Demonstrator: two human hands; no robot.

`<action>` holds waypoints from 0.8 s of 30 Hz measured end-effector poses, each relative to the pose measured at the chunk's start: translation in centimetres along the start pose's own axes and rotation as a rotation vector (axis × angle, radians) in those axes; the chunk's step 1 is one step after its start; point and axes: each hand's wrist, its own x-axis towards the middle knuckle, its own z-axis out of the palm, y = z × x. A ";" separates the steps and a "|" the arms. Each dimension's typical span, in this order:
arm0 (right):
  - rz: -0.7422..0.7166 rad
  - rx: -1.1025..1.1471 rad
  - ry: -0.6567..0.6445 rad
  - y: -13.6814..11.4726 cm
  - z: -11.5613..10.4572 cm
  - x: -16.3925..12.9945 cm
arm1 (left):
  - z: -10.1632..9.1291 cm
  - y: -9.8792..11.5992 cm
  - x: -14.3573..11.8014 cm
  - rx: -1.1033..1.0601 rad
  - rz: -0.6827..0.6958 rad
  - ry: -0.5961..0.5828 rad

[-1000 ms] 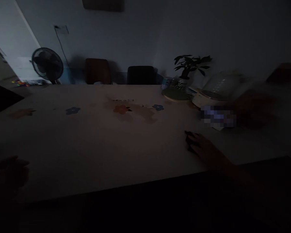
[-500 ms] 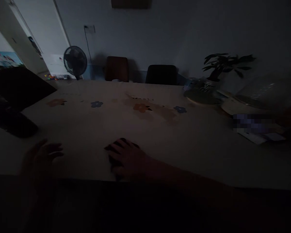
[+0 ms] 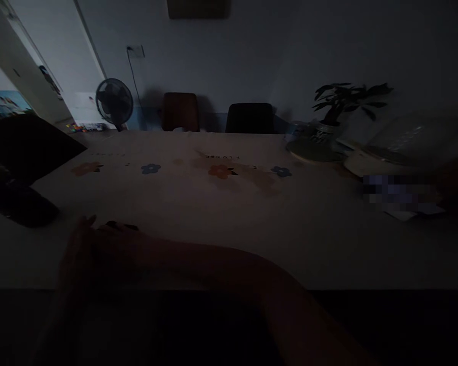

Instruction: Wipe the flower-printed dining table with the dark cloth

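Note:
The scene is very dark. My right hand [image 3: 118, 246] lies palm down near the table's front edge on a flat black thing, which looks like a folded cloth [image 3: 122, 225]. Only its far edge shows past the fingers; the rest is covered. Right beside it on the left is my left hand [image 3: 76, 249], its fingertips pointing up and away, fingers apart as far as the dimness shows. The two hands overlap in view, and whether they touch is hard to make out. Under both spreads a pale tablecloth [image 3: 198, 213] with orange and blue flowers.
A dark object [image 3: 26, 206] and a black panel [image 3: 30, 145] stand at the left. At the back right are a potted plant [image 3: 330, 124] on a green mat [image 3: 313, 151] and a clear-domed container [image 3: 377, 163]. Beyond the table are two chairs [image 3: 181, 112] and a fan [image 3: 114, 101].
My right hand has slid left across the table with the black cloth, from the middle to beside my left hand. My left hand has shifted slightly right. The view has tilted a little.

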 end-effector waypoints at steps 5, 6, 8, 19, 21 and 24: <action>0.005 0.301 -0.055 0.6 -3.1 -4.1 | 1.9 -0.5 0.1 -0.103 0.184 -0.181; 0.029 0.389 -0.069 0.8 -4.0 -5.3 | 2.3 -0.5 0.0 -0.085 0.219 -0.214; 0.103 0.535 -0.021 1.4 -5.8 -8.4 | 2.9 -0.4 -0.3 0.004 0.300 -0.244; 0.671 0.589 0.862 6.2 -15.9 -29.4 | 8.2 3.9 -0.7 0.404 0.903 -0.383; 0.740 0.564 0.940 6.6 -16.6 -31.4 | 8.9 5.2 0.8 0.425 0.782 -0.425; 0.778 0.516 1.018 7.0 -16.8 -33.1 | 10.1 7.1 3.9 0.438 0.661 -0.451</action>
